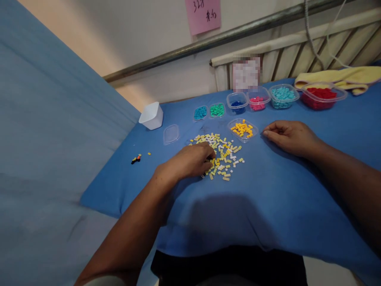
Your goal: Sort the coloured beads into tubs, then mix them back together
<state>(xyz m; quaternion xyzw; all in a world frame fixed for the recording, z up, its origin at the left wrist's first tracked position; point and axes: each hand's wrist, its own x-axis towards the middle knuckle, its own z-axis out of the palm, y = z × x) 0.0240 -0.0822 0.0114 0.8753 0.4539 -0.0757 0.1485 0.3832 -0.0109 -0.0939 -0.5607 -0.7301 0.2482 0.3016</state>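
Observation:
My left hand [193,159] reaches into a spread-out pile of small bricks [228,159] in pale yellow, white and deeper yellow. Its fingers curl down among the bricks, thumb and forefinger close together; what lies between them is too small to make out. My right hand [290,137] rests on its side on the blue cloth, right of a clear tub of orange-yellow bricks [243,130]. The fingers are curled in with the thumb against them, and their inner side is hidden.
Along the back stand clear tubs of blue [200,113], green [217,110], dark blue [237,105], pink [257,104], turquoise [283,96] and red bricks [321,95]. A white box [151,116], a clear lid [171,134] and several loose bricks [136,159] lie left. A yellow cloth [336,77] lies back right.

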